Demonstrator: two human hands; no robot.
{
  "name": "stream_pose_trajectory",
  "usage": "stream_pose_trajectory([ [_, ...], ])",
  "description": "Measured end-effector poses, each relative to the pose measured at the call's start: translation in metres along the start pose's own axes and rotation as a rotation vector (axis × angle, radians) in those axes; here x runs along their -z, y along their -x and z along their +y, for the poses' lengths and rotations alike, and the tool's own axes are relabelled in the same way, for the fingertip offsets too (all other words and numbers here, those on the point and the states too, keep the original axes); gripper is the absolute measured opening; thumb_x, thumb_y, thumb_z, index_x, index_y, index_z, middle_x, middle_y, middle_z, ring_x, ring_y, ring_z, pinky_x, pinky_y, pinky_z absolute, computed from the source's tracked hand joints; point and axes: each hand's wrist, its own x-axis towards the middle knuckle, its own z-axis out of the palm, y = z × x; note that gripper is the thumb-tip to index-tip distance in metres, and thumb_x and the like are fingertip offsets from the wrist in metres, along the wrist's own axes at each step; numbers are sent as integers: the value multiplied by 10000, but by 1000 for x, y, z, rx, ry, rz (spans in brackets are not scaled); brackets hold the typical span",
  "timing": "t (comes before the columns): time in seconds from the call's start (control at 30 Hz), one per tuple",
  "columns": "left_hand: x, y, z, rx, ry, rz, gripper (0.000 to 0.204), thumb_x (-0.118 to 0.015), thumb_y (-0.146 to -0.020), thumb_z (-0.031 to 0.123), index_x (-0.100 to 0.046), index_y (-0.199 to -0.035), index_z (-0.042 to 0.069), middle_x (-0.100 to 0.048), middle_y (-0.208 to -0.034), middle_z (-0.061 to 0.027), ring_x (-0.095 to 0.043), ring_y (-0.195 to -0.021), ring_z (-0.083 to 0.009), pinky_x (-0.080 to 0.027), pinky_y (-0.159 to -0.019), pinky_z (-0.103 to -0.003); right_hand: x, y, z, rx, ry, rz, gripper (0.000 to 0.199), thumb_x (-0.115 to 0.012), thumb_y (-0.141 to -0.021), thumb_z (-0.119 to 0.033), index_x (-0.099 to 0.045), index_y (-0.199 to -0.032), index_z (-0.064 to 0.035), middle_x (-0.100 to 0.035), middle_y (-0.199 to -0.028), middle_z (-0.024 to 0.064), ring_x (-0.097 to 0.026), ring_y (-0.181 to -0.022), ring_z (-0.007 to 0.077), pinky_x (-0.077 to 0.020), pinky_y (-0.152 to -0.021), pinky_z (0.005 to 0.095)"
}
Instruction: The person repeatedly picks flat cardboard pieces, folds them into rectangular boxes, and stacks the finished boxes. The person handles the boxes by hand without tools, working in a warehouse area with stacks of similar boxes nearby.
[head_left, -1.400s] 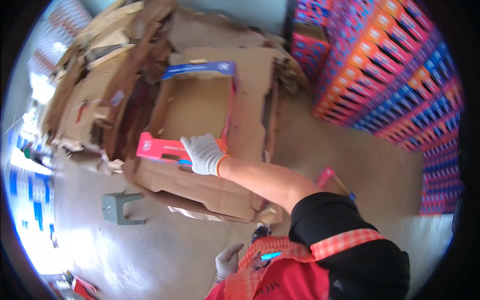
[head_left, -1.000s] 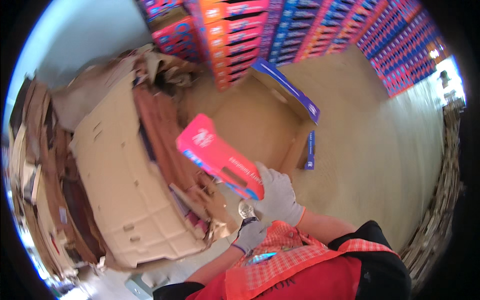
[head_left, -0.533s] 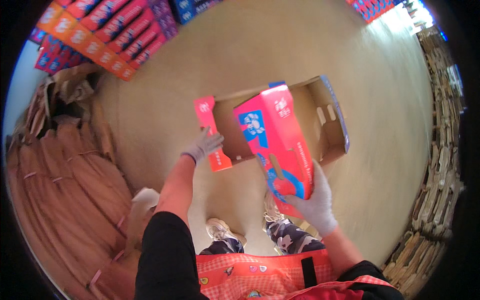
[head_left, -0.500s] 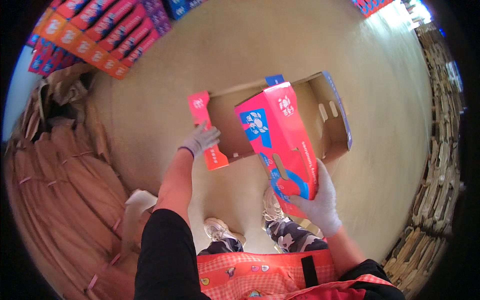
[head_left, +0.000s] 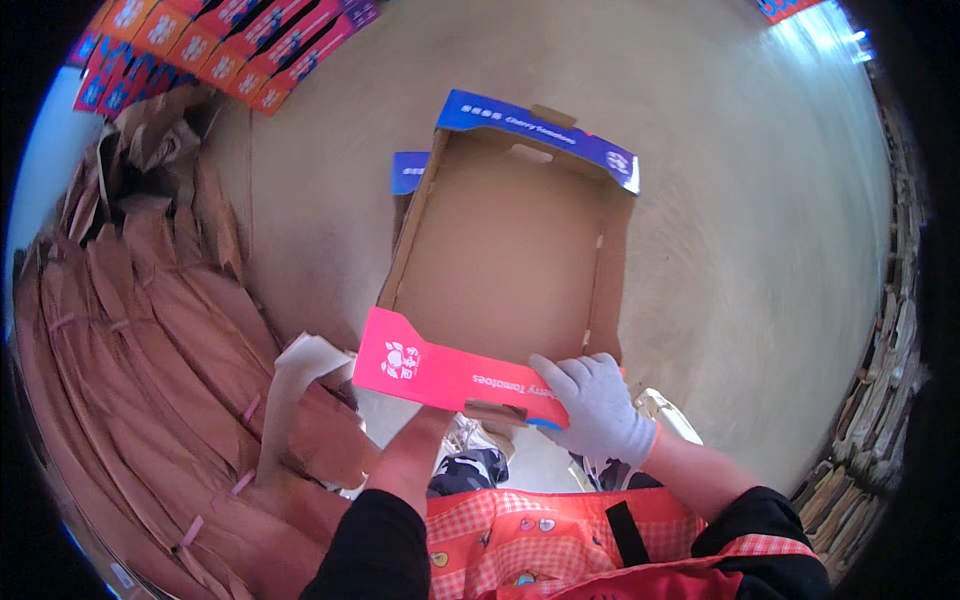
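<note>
An open cardboard tray (head_left: pixel 500 260), brown inside, is held flat in front of me with its open side up. Its near wall is a pink flap (head_left: pixel 430 370); its far wall is blue (head_left: pixel 530 125). My right hand (head_left: pixel 592 403), in a white glove, grips the pink near wall at its right end, fingers over the edge. My left forearm (head_left: pixel 415 455) runs up under the pink flap's left part, and that hand is hidden behind the flap.
A large pile of flattened brown cardboard (head_left: pixel 150 380) fills the left side, with a pale strip (head_left: pixel 295 375) lying on it. Stacked orange, pink and blue boxes (head_left: pixel 230 40) line the top left. Wooden pallets (head_left: pixel 885 390) stand along the right edge. Bare concrete floor (head_left: pixel 760 250) lies beyond the tray.
The tray was tilted on edge with its pink side toward me; now it lies flat and open. My left hand has gone under the pink flap, and my right hand has shifted onto it.
</note>
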Motion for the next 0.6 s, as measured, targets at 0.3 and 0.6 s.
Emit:
stream_pose_trajectory([
  [0.3,-54,64,35,125,304,161,303,-569,-888,268,-549,-1177,180,-579,-1197,-74,-540,-1162,-260,-420,-960,-519,-44,-32,-12,201,102,-112,779,-748,-733,-461,-486,-1355,-71,-619,-977,97,-612,-899,266,-427,-787,409],
  [0.6,-60,43,48,225,334,306,203,-559,-884,252,-619,-1053,157,-643,-1080,-88,-618,-1062,-271,-487,-896,-461,-55,-50,5,296,264,-262,706,-700,-733,-250,-469,-1383,-99,-618,-989,65,-610,-925,239,-419,-780,388],
])
